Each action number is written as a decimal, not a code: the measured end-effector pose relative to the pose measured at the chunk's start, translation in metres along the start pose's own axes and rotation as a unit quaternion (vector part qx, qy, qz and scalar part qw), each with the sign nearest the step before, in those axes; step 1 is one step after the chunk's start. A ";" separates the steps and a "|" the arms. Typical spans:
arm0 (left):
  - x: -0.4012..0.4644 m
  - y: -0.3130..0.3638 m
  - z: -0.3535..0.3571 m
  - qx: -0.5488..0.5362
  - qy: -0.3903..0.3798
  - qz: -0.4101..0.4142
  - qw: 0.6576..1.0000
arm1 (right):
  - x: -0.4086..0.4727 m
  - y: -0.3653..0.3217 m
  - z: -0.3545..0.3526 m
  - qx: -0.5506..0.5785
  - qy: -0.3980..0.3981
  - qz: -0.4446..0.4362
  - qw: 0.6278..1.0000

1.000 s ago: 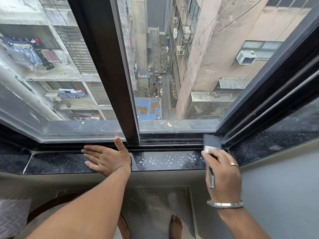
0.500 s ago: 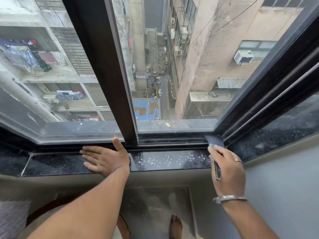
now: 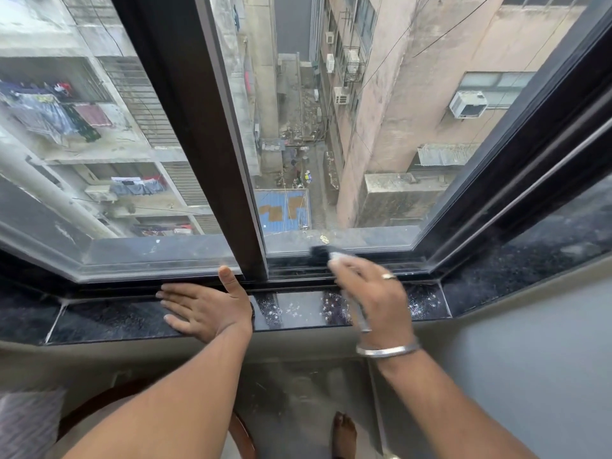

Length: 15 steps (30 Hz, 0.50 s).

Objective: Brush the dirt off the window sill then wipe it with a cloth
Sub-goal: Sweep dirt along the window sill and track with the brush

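A person's right hand (image 3: 372, 294) grips a small, evidently light brush (image 3: 323, 251), its dark head in the window track (image 3: 347, 271) behind the speckled stone window sill (image 3: 294, 311); the left hand (image 3: 207, 308) lies open, flat on it. The frame hems the strokes; sideways stands clear.

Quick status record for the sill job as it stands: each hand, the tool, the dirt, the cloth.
left hand: flat on the window sill, palm down, holding nothing
right hand: gripping the brush, motion-blurred
brush: dark head at the window track, right of the centre frame post
dirt: pale specks on the sill between the hands
cloth: none identifiable
stage: brushing; wiping not begun
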State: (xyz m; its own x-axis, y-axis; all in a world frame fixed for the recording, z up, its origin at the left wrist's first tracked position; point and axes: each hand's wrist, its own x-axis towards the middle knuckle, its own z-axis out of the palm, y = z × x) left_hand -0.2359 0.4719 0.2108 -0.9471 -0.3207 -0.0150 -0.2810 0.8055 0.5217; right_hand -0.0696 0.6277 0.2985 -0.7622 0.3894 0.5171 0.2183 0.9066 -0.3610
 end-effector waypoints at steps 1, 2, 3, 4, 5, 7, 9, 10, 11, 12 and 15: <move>0.000 0.000 0.001 0.001 0.002 0.000 1.000 | -0.007 0.019 -0.011 -0.018 0.011 0.038 0.999; 0.001 0.000 0.001 0.001 0.003 -0.001 1.000 | -0.015 0.036 -0.022 -0.040 0.017 0.076 0.996; 0.001 0.000 0.001 0.002 0.002 -0.002 1.000 | -0.023 0.050 -0.032 -0.066 0.021 0.112 0.991; 0.000 0.001 0.001 0.002 0.001 -0.002 1.000 | -0.030 0.060 -0.039 -0.088 0.024 0.140 0.986; 0.000 0.001 0.000 0.003 0.001 -0.002 1.000 | -0.036 0.065 -0.044 -0.103 0.027 0.155 0.982; 0.000 0.001 0.000 0.006 0.001 -0.001 1.000 | -0.046 0.057 -0.047 -0.107 0.032 0.133 0.985; 0.000 0.001 0.000 0.009 -0.002 -0.002 1.000 | -0.051 0.035 -0.041 -0.059 0.035 0.074 0.995; 0.000 0.001 0.000 0.010 -0.004 -0.002 1.000 | -0.051 0.021 -0.036 -0.018 0.026 0.041 0.999; 0.000 0.001 -0.001 0.010 -0.005 -0.002 1.000 | -0.049 0.007 -0.029 0.026 0.010 0.009 1.000; 0.000 0.002 -0.001 0.010 -0.005 -0.002 1.000 | -0.046 -0.006 -0.022 0.066 -0.008 -0.021 0.998; 0.002 0.003 -0.001 0.009 -0.006 -0.001 1.000 | -0.029 -0.035 0.003 0.118 -0.047 -0.089 0.988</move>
State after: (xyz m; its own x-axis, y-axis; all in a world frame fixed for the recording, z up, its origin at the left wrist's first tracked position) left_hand -0.2382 0.4733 0.2127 -0.9483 -0.3161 -0.0264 -0.2855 0.8141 0.5057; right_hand -0.0571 0.5842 0.2934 -0.8315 0.2008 0.5179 -0.0639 0.8916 -0.4483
